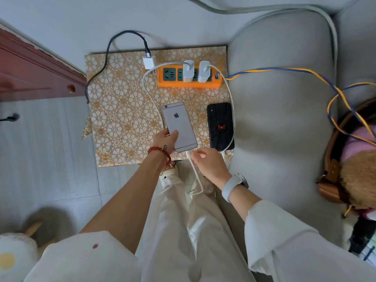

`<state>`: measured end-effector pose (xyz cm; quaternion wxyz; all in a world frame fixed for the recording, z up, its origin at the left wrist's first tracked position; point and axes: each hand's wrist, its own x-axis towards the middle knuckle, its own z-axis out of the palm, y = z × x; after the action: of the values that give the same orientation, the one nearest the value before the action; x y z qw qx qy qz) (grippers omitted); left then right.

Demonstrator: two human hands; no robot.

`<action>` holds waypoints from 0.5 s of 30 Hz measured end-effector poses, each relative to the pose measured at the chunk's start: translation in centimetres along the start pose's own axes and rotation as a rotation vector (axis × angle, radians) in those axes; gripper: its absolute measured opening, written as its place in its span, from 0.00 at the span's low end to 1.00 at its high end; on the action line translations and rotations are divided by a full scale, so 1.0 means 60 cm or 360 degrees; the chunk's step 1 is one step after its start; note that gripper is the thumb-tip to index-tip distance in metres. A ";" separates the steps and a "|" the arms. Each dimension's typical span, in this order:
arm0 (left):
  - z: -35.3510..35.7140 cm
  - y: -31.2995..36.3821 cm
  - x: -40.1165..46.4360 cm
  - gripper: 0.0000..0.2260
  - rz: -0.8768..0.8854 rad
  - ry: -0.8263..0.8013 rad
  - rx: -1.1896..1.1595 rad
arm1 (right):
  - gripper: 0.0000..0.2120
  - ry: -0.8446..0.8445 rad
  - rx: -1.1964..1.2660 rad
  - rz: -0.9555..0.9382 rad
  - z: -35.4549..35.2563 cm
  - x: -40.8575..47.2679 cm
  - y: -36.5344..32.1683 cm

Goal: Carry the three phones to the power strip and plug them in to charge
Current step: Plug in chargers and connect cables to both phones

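My left hand (165, 140) grips a silver phone (179, 125) face down over the floral mat (122, 119). At the phone's bottom edge, my right hand (209, 163) pinches the plug end of a white cable (150, 94). That cable runs to a white charger (188, 71) in the orange power strip (190, 82). A black phone with a red spider mark (220, 124) lies on the mat to the right, with a second white cable (232, 110) at its bottom end from another charger (204, 71). A third phone is not in view.
A loose white adapter (149, 62) with a black braided cable (101, 68) lies left of the strip. A grey sofa cushion (284, 119) borders the mat on the right. Blue-yellow wires (305, 72) cross it. A red wooden frame (30, 68) stands at left.
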<state>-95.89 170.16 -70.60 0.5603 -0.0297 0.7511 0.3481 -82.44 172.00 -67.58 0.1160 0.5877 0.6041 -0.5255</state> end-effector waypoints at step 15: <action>0.088 -0.005 0.019 0.18 0.0172 0.0092 0.0760 | 0.26 0.0250 -0.1516 -0.0624 -0.105 0.040 0.086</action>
<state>-91.82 173.26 -72.43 0.5101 0.1339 0.8283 0.1892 -75.80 177.01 -69.34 0.2244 0.3832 0.8818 -0.1586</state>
